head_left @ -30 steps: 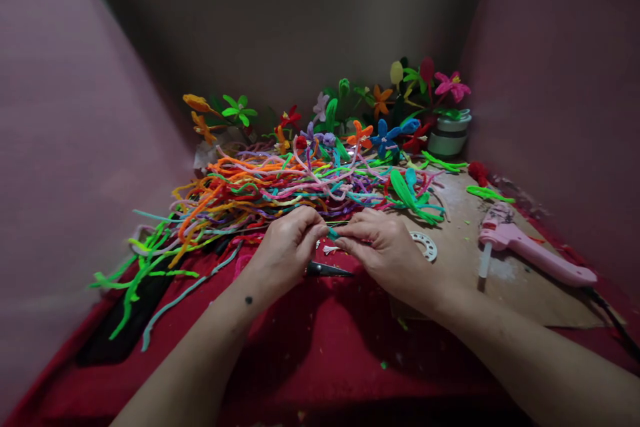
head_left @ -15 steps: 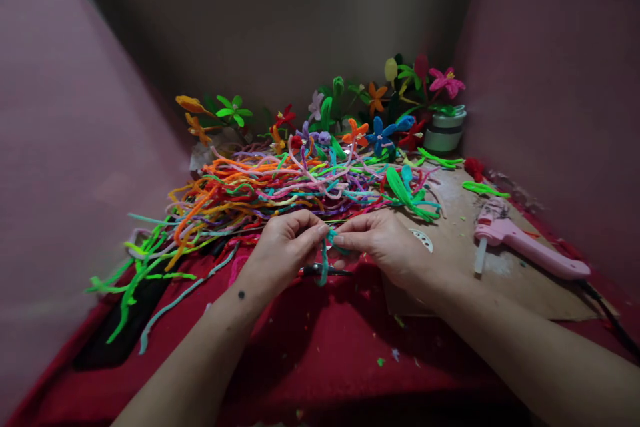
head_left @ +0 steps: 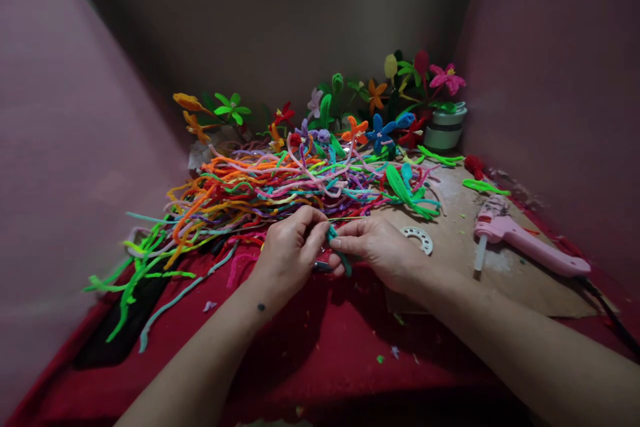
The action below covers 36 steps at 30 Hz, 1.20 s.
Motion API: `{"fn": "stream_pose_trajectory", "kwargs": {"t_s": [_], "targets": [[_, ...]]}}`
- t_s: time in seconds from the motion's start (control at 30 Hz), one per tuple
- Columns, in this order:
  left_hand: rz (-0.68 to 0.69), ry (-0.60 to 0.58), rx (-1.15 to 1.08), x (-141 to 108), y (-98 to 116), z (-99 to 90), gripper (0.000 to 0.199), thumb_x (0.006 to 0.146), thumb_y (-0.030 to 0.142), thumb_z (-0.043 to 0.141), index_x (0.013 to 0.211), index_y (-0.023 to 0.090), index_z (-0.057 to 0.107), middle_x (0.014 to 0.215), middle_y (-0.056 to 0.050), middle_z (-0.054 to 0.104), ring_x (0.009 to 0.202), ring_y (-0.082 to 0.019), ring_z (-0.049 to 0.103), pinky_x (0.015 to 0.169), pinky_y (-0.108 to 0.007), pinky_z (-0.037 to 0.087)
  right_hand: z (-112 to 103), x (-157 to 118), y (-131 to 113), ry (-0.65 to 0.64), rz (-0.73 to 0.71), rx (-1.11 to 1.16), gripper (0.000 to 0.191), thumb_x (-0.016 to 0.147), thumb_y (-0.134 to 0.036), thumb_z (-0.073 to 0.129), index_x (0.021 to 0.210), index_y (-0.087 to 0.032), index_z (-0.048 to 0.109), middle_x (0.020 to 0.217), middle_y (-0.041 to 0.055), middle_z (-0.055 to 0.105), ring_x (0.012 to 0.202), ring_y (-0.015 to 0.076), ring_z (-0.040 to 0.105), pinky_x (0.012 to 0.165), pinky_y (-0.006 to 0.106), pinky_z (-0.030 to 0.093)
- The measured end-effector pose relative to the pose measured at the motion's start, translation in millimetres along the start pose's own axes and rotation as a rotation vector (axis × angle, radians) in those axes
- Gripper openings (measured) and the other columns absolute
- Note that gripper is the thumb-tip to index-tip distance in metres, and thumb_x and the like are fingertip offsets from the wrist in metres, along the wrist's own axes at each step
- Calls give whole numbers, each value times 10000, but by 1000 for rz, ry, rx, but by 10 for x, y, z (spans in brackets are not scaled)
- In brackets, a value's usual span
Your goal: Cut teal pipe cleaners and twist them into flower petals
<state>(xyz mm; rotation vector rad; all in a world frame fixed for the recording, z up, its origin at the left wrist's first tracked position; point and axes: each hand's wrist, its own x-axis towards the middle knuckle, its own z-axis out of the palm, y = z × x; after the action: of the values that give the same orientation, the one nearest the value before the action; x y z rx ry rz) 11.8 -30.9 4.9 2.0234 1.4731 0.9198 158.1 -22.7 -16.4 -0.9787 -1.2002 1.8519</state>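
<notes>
Both hands meet at the middle of the view, just in front of a heap of coloured fuzzy stems (head_left: 280,180). A short teal fuzzy stem (head_left: 345,263) is pinched between them, its loose end hanging by the right fingers. My left hand (head_left: 295,247) has thumb and forefinger pressed together on it. My right hand (head_left: 383,247) pinches the same piece from the other side. A thin yellowish wire (head_left: 347,219) runs behind the fingertips. Beneath the hands a dark tool (head_left: 321,267) lies partly hidden on the red cloth (head_left: 320,360).
A pink glue gun (head_left: 535,247) lies on a cardboard sheet (head_left: 460,280) at the right, near a white holed disc (head_left: 419,240). Fuzzy flowers (head_left: 383,133) and a striped pot (head_left: 445,128) stand behind. A black flat object (head_left: 107,347) is at the left.
The teal stem's loose end has swung from hanging under the left fingertips to beneath the right ones. My left hand has rolled slightly inward; the right has moved slightly, showing more of the white disc.
</notes>
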Motion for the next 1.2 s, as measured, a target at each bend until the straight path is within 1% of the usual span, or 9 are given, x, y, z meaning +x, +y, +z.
{"fn": "stream_pose_trajectory", "kwargs": {"t_s": [0.07,0.17,0.37,0.43,0.63,0.83,0.97,1.07,1.2], "targets": [[82,19,108,-7,-23,5,161,829,279,456,777,167,559,680,0,577,584,-94,507,527,-190,392,-16,-2,-10,-7,18,-17,155,719,-197,587,590,-112,590,496,3,583,424,81,516,494,228,418],[105,-7,110,5,-30,-10,165,831,274,455,768,163,559,695,-4,572,611,-97,505,553,-196,393,-31,-9,-23,-43,37,-48,162,739,-158,557,583,-115,574,486,-8,571,389,73,499,453,216,409],[-191,-177,-319,82,14,-102,195,761,343,549,731,151,556,558,37,503,450,-70,405,429,-191,319,8,-26,-28,12,-22,-86,197,761,-155,549,567,-120,552,461,-24,552,354,62,485,412,192,402],[-231,-181,-371,89,21,-104,211,743,346,561,674,146,548,511,43,475,432,-67,383,417,-188,298,22,-22,-17,25,-21,-74,182,761,-169,556,584,-127,551,454,-33,550,341,64,482,395,192,401],[-79,23,-25,68,-2,-59,190,736,302,547,629,151,588,545,23,518,503,-86,421,459,-190,319,32,-11,-20,5,14,-135,184,769,-97,525,590,-123,559,457,-22,568,365,56,499,410,171,407],[-202,-187,-272,90,7,-80,225,741,357,552,669,144,566,522,33,501,472,-84,427,445,-196,321,58,-18,-37,59,-8,-197,218,802,-73,474,607,-127,556,482,-27,563,371,59,514,439,184,421],[-143,-107,-144,84,-45,-48,212,731,316,566,608,144,551,512,41,475,481,-77,408,453,-192,311,59,8,11,69,-19,-295,197,786,-56,473,634,-133,571,492,-34,565,353,45,484,399,161,382],[-137,-116,-115,81,-52,-38,219,730,308,568,587,144,540,502,46,464,467,-70,389,440,-189,297,42,13,25,6,-2,-212,170,769,-57,506,638,-120,593,523,-13,598,398,54,517,447,172,419],[-182,-116,-266,97,-7,-55,224,758,336,555,647,143,535,518,51,463,436,-57,378,423,-187,298,-15,22,-1,-25,32,31,110,768,-111,549,675,-110,609,548,17,627,433,94,569,488,219,472]]}}
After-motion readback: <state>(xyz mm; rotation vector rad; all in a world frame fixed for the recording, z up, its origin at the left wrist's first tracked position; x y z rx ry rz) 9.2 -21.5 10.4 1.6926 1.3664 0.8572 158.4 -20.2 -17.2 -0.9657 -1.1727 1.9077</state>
